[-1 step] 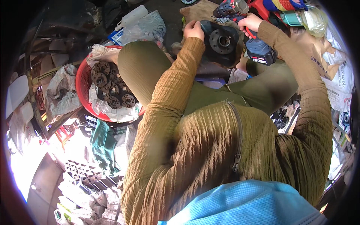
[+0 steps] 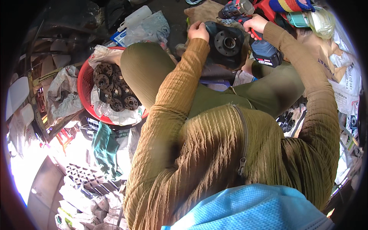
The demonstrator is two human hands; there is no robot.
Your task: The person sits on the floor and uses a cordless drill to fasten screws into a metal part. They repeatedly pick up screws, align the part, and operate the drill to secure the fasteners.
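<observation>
My right hand (image 2: 257, 26) is wrapped around the handle of a cordless drill (image 2: 234, 9), with its dark head pointing left and the blue-black battery (image 2: 266, 53) hanging below my fingers. My left hand (image 2: 198, 31) is closed in a pinch just left of a round metal flange (image 2: 229, 42). What the fingertips hold, if anything, is too small to make out. Flat on a dark block between my knees, the flange shows a raised centre hub and a ring of bolt holes. A small pile of shiny metal bits (image 2: 227, 20) lies under the drill's head.
By my left knee, a red plastic basket (image 2: 81, 85) holds several similar dark flanges (image 2: 111, 86). Beyond it lie a clear plastic bag (image 2: 150, 27) and a white bottle (image 2: 136, 17). A striped woven roll (image 2: 289, 5) and a teal container (image 2: 298, 19) sit at the far right.
</observation>
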